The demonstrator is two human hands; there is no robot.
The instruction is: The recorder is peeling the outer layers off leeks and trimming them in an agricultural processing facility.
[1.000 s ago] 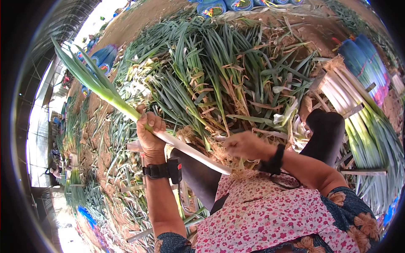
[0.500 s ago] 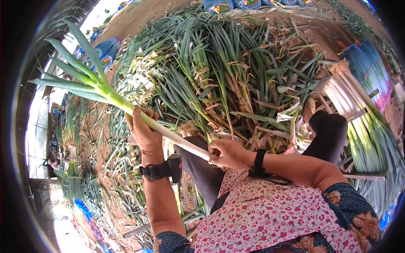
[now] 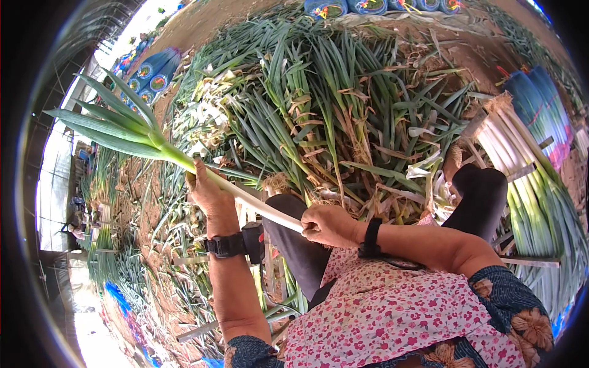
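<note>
A long green onion [image 3: 247,200] slants across in front of me, its green leaves fanned out at the upper left. Around the upper part of its stalk, just below the leaves, my left hand [image 3: 210,191] is closed. At the white root end my right hand [image 3: 331,224] has its fingers pinched together; the very tip of the stalk is hidden in them. Beyond my hands lies a big heap of untrimmed green onions [image 3: 307,116] with brown, dry outer leaves.
Cleaned green onions [image 3: 521,184] lie bundled in a wooden rack [image 3: 532,261] at my right. Blue wrapped bundles [image 3: 537,104] stand at the far right, with more blue bundles [image 3: 150,76] at the upper left. Peeled leaf scraps [image 3: 215,104] cover the ground.
The onion's leafy end has dipped and its leaves have drawn closer together. My left hand has turned slightly on the stalk; the right hand stays at the root end.
</note>
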